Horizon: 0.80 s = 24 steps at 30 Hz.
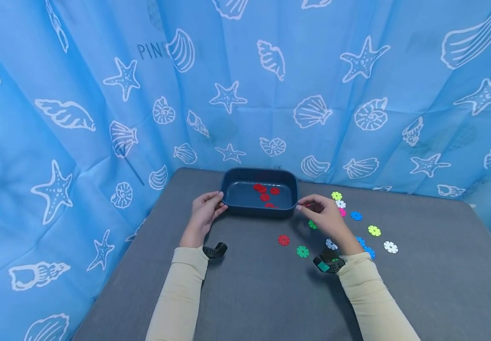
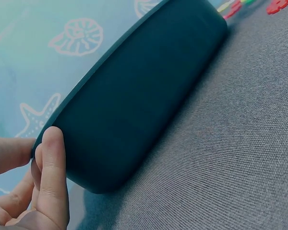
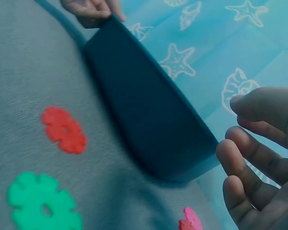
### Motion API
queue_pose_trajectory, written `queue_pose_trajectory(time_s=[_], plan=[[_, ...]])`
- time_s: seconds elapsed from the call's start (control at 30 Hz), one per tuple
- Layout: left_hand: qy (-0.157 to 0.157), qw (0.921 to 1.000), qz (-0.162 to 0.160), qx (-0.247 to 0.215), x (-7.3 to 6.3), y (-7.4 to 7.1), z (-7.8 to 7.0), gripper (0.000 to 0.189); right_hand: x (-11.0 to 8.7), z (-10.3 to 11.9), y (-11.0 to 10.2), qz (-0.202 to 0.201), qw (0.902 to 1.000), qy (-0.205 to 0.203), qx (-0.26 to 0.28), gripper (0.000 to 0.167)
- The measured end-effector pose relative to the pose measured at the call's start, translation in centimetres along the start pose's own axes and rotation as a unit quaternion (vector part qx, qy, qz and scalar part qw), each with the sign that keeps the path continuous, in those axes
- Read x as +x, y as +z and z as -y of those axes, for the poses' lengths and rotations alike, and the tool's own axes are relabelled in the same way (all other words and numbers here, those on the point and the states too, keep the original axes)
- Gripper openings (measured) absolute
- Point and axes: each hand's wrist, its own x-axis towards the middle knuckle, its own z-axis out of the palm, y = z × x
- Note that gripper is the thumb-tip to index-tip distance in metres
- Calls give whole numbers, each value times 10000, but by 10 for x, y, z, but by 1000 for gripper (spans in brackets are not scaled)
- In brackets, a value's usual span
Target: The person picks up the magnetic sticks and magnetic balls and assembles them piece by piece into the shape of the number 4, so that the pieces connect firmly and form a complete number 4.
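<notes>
A dark blue rectangular tub (image 1: pixel 258 211) stands near the back of the table, with several red notched plastic discs (image 1: pixel 264 196) on its floor. My left hand (image 1: pixel 205 211) grips the tub's left end, with fingertips at the rim and against the outer wall in the left wrist view. At the opposite end is my right hand (image 1: pixel 323 214). In the right wrist view its fingers are loosely bent, fingertips right at the tub's corner, and the thumb is held apart from the rim. Just in front of the tub lie a red disc (image 1: pixel 283 240) and a green disc (image 1: pixel 302 251).
Right of the tub, more discs are scattered on the grey cloth-covered table (image 1: pixel 245 293): yellow (image 1: pixel 374 230), white (image 1: pixel 390 246), blue (image 1: pixel 356 216) and pink (image 1: pixel 342 212). A blue curtain (image 1: pixel 245 128) with shell prints hangs behind and along the left side.
</notes>
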Motion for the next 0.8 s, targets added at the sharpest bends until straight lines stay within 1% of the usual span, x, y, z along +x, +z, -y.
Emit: queue_pose_trajectory(time_s=[0.1, 0.27, 0.4, 0.6, 0.8], plan=[[-6, 10000, -19, 13, 0, 1, 0, 35, -7, 0, 2, 252, 9995, -153, -72, 28], [3, 10000, -26, 6, -1, 1, 0, 35, -15, -2, 8, 876, 9949, -469, -196, 29], [26, 10000, -16, -6, -1, 1, 0, 35, -20, -4, 13, 1274, 9903, -448, -328, 32], [-21, 10000, -15, -31, -1, 0, 1, 34, -24, -4, 18, 1689, 9825, -277, -728, 36], [-18, 10000, -3, -1, 0, 0, 0, 35, -22, -10, 25, 1828, 9778, -322, -975, 36]])
